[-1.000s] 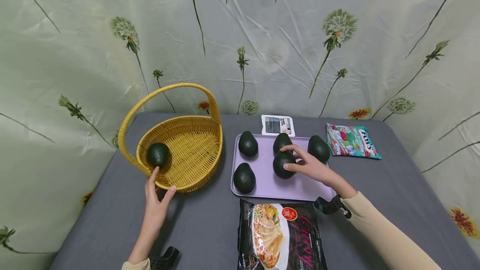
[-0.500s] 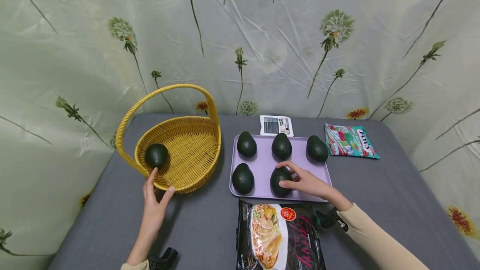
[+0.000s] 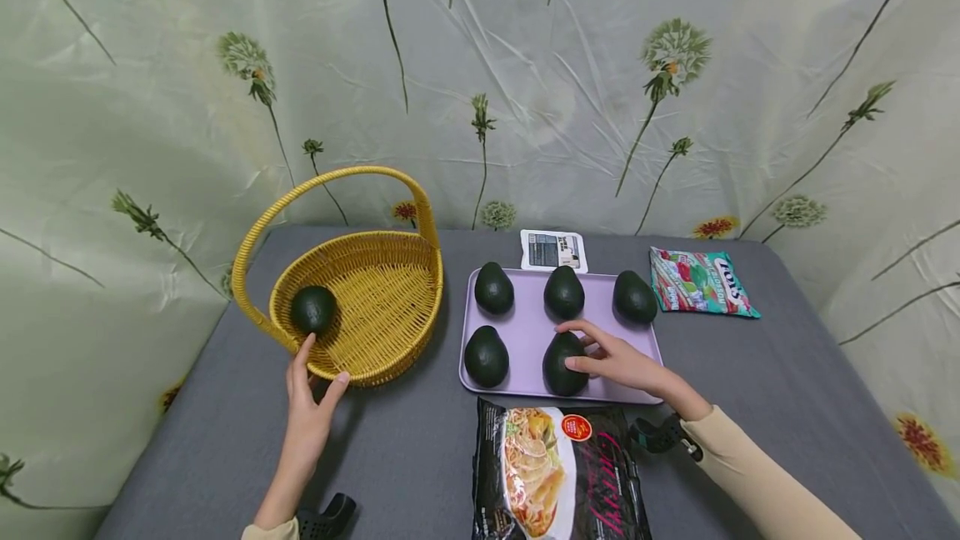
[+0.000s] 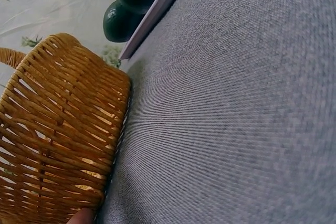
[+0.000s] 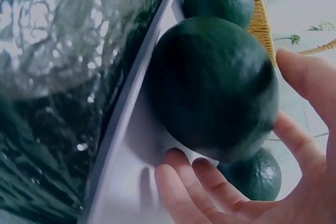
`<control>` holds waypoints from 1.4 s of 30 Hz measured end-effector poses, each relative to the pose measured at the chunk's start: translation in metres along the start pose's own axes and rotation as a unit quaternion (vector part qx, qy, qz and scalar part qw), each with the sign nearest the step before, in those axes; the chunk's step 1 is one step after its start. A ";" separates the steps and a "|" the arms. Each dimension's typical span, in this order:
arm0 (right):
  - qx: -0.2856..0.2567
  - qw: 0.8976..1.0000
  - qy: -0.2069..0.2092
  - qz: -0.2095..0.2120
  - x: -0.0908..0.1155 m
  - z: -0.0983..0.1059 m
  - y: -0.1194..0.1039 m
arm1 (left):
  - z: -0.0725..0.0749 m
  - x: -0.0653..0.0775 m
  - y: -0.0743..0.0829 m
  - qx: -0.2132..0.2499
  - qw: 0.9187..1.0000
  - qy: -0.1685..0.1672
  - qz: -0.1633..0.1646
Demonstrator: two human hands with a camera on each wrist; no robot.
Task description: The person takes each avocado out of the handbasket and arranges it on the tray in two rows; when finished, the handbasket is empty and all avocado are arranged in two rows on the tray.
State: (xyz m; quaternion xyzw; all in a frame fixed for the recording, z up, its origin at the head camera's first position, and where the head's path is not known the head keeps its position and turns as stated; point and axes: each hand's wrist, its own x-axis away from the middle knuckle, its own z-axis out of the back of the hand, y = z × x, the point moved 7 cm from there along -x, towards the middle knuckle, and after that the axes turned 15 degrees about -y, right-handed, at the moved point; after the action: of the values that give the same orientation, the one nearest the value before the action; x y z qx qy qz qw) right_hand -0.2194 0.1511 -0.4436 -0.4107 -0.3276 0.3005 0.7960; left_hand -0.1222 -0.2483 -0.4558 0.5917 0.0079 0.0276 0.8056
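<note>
In the head view my right hand (image 3: 618,365) is at a dark green avocado (image 3: 564,365) that sits at the front of a lilac tray (image 3: 521,382). In the right wrist view the thumb and fingers spread loosely around this avocado (image 5: 215,90). The thumb lies at its edge, and several fingertips stand apart from its underside. Several more avocados (image 3: 487,357) sit on the tray. My left hand (image 3: 309,415) rests against the near rim of a yellow wicker basket (image 3: 405,361), index finger and thumb extended. One avocado (image 3: 313,310) lies inside the basket, beyond the index fingertip.
A black noodle packet (image 3: 558,473) lies in front of the tray. Behind the tray is a small white packet (image 3: 553,251), and a teal candy bag (image 3: 703,282) lies to its right. The grey table (image 3: 420,457) ends at a flowered curtain (image 3: 525,107).
My right hand has brought the avocado nearer and set it at the tray's front, then shifted slightly right with its thumb drawn back. My left hand and the basket have stayed put.
</note>
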 end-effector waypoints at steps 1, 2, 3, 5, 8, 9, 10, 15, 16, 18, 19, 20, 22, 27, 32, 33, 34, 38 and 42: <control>-0.004 1.000 0.001 0.003 0.000 0.001 -0.001 | 0.000 0.000 0.000 0.000 1.000 0.001 0.000; -0.007 1.000 0.005 0.004 0.001 0.003 -0.002 | 0.001 0.000 0.000 0.000 1.000 0.001 0.000; -0.010 1.000 0.007 0.005 0.001 0.004 -0.003 | 0.001 0.000 0.000 0.001 1.000 0.001 -0.001; -0.013 1.000 0.013 0.006 0.002 0.008 -0.005 | 0.001 0.001 0.000 0.003 1.000 0.000 -0.003; -0.006 0.999 0.033 0.011 0.002 0.016 -0.008 | 0.002 0.001 0.000 0.006 1.000 0.000 -0.004; -0.004 0.999 0.040 0.015 0.002 0.019 -0.009 | 0.002 0.002 0.001 0.006 1.000 0.000 -0.005; -0.003 0.999 0.046 0.022 0.001 0.022 -0.010 | 0.003 0.002 0.001 0.006 1.000 0.001 -0.005; 0.007 0.996 0.067 0.052 -0.008 0.035 -0.022 | 0.004 0.002 0.001 0.005 1.000 0.003 -0.006; 0.008 0.996 0.069 0.057 -0.011 0.036 -0.025 | 0.004 0.002 0.001 0.004 1.000 0.003 -0.005; 0.009 0.996 0.069 0.062 -0.018 0.038 -0.031 | 0.004 0.002 0.000 0.002 1.000 0.003 -0.003; 0.006 0.995 0.068 0.067 -0.021 0.039 -0.035 | 0.004 0.002 -0.001 0.001 1.000 0.003 -0.001; 0.001 0.995 0.065 0.070 -0.025 0.039 -0.038 | 0.004 0.001 -0.001 0.000 1.000 0.002 0.000; -0.009 0.995 0.056 0.083 -0.035 0.039 -0.045 | 0.004 0.001 -0.002 -0.002 1.000 0.002 0.000; -0.007 0.991 0.035 0.129 -0.064 0.031 -0.068 | 0.003 0.000 -0.002 -0.002 1.000 0.002 -0.008; -0.003 0.986 0.014 0.167 -0.099 0.016 -0.095 | 0.002 0.001 -0.004 0.016 1.000 -0.002 -0.005; -0.007 0.985 0.007 0.173 -0.107 0.011 -0.101 | 0.001 0.001 -0.004 0.019 1.000 -0.003 -0.005; -0.009 0.984 -0.002 0.179 -0.115 0.007 -0.107 | 0.001 0.001 -0.004 0.022 1.000 -0.002 -0.006; -0.007 0.981 -0.028 0.190 -0.146 -0.013 -0.132 | 0.000 0.001 -0.003 0.024 1.000 -0.002 -0.008; 0.008 0.979 -0.053 0.196 -0.178 -0.033 -0.160 | -0.001 0.000 -0.001 0.023 1.000 0.002 -0.011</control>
State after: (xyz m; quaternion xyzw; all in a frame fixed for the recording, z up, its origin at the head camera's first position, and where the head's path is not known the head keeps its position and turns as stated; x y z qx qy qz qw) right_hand -0.2685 -0.0743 -0.3708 -0.4440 -0.2797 0.4749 0.7065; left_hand -0.1219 -0.2480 -0.4573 0.6100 0.0168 0.0202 0.7920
